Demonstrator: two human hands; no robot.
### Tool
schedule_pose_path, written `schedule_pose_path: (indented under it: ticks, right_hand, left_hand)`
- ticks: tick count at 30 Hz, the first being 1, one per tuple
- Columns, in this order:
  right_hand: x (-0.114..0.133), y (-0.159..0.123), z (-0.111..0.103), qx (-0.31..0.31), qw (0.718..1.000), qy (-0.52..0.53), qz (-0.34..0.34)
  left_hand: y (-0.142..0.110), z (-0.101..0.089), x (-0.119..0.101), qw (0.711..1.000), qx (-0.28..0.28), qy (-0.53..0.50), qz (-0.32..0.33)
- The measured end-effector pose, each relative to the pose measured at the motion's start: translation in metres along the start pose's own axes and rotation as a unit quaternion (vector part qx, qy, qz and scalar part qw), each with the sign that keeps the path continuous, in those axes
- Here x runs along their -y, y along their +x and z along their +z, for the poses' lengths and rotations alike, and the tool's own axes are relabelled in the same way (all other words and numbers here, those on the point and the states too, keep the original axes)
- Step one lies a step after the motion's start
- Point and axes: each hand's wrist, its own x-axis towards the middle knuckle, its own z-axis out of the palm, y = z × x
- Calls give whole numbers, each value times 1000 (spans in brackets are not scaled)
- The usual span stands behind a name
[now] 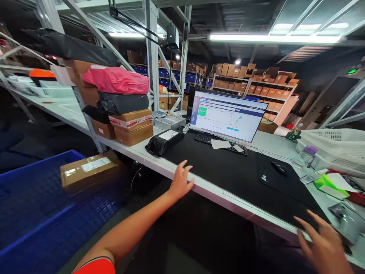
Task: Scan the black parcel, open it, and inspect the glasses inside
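And here's the left hand (179, 182) at the centre of the frame, fingers loosely spread at the front edge of the white table (159, 161), nothing in its grasp. Over at lower right, the right hand (325, 243) is open too, fingers apart and empty, by the edge of the black mat (213, 167); whether either touches down, I can't tell.

The black-wrapped parcel (168, 140) lies just left of centre, label up, close to the front edge: a careless leftward sweep of the forearm could nudge it off. Next to it rises a mixed stack, the pink parcel (116, 80) high up (soft bags on cartons, never the steadiest footing), and a bump below could send the upper ones sliding.

At left, the taped carton (91, 171) shows at the blue crate (37, 198), its underside blurred; if it's poorly supported, it could tip. Papers (221, 144) lie over the keyboard (207, 137), so pressing on them might strike keys.
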Motion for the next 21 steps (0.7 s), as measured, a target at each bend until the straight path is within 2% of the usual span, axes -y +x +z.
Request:
schedule_pose_path:
  ticks: [2,4,7,10,13,17,21]
  right_hand:
    - [33,46,25,0,999,-11,-40]
    - [55,87,46,19,998,-33,-59]
    - [57,132,75,57,995,-69,-31]
    - [33,154,103,88,991,-89,42]
    - [-1,165,131,89,986,-103,98]
    - [-50,184,164,79,977,-113,164]
    - [-98,210,191,77,968,-110,210]
  left_hand:
    - [26,-12,30,999,-33,24,-31]
    - [55,-23,60,993,-60,70,-75]
    - [98,-32,104,973,-85,142,-161]
    - [128,-33,146,950,-104,182,-231]
    - [139,-27,178,937,-116,179,-278]
    - [136,-18,200,935,-136,153,-288]
    - [134,-16,212,912,-148,135,-358]
